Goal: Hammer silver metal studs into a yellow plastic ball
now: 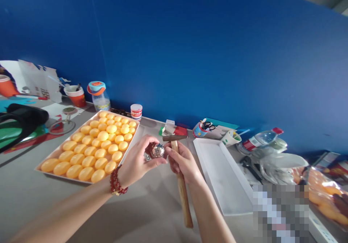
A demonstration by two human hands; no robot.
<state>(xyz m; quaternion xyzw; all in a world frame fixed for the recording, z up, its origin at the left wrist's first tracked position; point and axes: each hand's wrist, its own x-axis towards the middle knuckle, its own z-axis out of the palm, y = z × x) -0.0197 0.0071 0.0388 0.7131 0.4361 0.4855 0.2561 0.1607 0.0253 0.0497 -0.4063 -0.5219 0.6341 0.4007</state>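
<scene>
A small shiny silver ball (158, 150) sits in the grip of my left hand (138, 160), whose thumb and fingers curl round it. Red beads circle that wrist. My right hand (184, 159) is closed on a hammer (183, 199), holding its wooden handle near the metal head. The head points up toward the wall and the handle end hangs toward me. My two hands are close together, with the right fingertips beside the left thumb. Left of them lies a shallow tray (89, 181) filled with several orange balls (102, 135).
A white open box (225, 185) lies to the right. Along the blue wall stand a lidded jar (99, 96), a small tub (136, 112), a cup with scissors (199, 130) and a plastic bottle (258, 140). Bagged orange balls (326, 196) are at the far right.
</scene>
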